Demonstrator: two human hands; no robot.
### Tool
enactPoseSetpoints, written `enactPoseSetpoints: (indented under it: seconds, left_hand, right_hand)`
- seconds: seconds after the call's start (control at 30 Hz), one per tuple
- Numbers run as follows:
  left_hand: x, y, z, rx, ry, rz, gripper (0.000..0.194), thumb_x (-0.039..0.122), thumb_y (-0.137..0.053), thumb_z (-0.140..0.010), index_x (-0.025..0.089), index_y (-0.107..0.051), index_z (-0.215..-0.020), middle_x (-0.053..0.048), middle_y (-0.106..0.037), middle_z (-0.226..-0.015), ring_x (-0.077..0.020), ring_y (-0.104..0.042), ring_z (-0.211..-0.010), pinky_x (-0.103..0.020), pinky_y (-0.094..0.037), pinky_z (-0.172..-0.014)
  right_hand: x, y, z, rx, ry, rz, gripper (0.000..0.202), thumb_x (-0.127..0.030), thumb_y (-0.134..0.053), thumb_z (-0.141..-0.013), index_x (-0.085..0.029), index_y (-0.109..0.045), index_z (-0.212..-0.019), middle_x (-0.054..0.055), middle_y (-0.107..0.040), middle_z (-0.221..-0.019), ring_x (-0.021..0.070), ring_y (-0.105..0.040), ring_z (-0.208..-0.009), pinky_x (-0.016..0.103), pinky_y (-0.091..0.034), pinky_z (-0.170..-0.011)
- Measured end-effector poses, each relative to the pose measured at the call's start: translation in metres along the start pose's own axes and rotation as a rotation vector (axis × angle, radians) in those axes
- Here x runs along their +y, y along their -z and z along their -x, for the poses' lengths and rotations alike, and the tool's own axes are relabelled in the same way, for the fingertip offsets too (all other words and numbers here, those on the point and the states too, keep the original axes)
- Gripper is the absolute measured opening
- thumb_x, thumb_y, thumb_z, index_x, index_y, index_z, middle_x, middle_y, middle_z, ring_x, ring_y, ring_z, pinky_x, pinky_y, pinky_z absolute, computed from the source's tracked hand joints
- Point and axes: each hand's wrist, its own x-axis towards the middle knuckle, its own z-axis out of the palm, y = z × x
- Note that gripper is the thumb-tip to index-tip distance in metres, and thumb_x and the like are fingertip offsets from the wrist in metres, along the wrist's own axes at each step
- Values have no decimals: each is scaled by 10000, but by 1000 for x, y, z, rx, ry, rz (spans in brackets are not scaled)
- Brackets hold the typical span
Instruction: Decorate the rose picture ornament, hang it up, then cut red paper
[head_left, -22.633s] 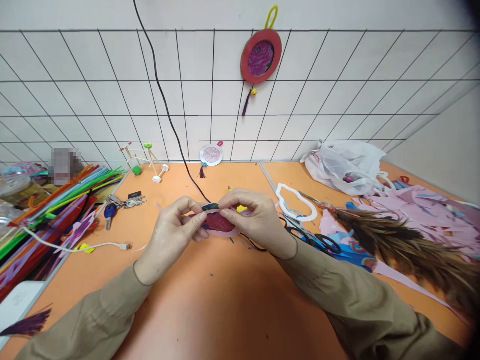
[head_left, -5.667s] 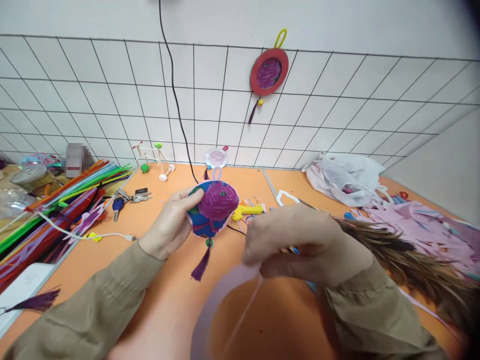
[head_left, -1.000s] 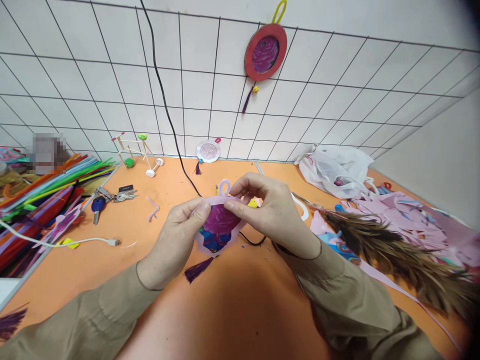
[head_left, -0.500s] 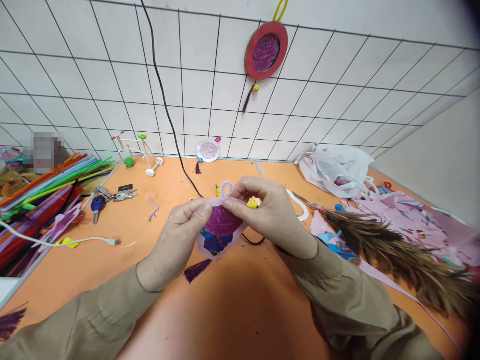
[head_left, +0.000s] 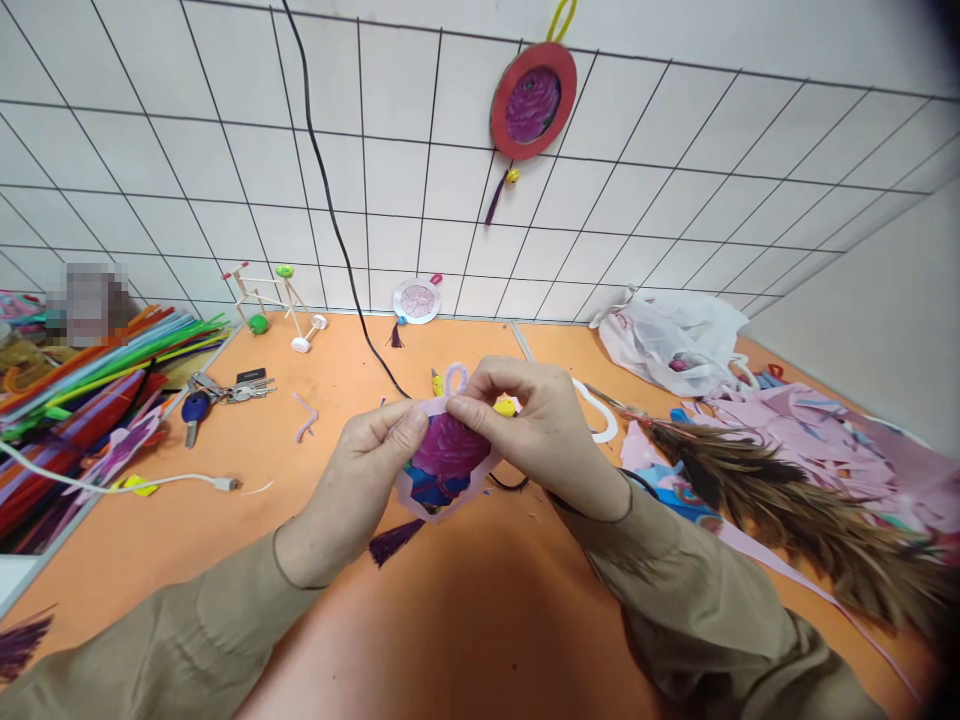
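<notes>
Between my hands is a round flower ornament with a pale pink rim, a purple bloom and blue parts below it. My left hand pinches its left edge, thumb on the front. With thumb and fingers closed, my right hand grips the top rim beside a pale lilac loop. A dark purple tassel hangs from the ornament's lower end. Behind the right fingers, a small yellow object is partly hidden.
Pipe cleaners and keys lie left. A stick model and a white-rimmed ornament stand by the tiled wall. A red-rimmed ornament hangs above. Rightward are a plastic bag, brown feathers and pink scraps.
Both hands keep their pinch on the ornament. It has tilted slightly and its lower part looks shorter; the right hand has shifted a little downward.
</notes>
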Motion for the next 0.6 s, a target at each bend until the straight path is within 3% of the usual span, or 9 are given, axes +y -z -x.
enactPoseSetpoints:
  seconds: [0.4,0.6]
  left_hand:
    - [1,-2,0,32,26,11,330,444,-586,-881,143,-709,-826,-27,-660,-662,-147,-576,-614,-262,-447,-610]
    - [2,2,0,25,23,0,330,440,-569,-893,154,-724,-952,-28,-647,-659,-153,-574,-583,-276,-477,-589]
  right_hand:
    - [1,-1,0,-2,-16,-25,243,-207,-579,-800,-196,-514,-566,-13,-549,-565,117,-490,-560,283,-406,-569]
    - [2,-1,0,-32,-76,-31,162,-263,-626,-761,-190,-533,-650,-10,-570,-632,118,-510,-592,268,-403,-554]
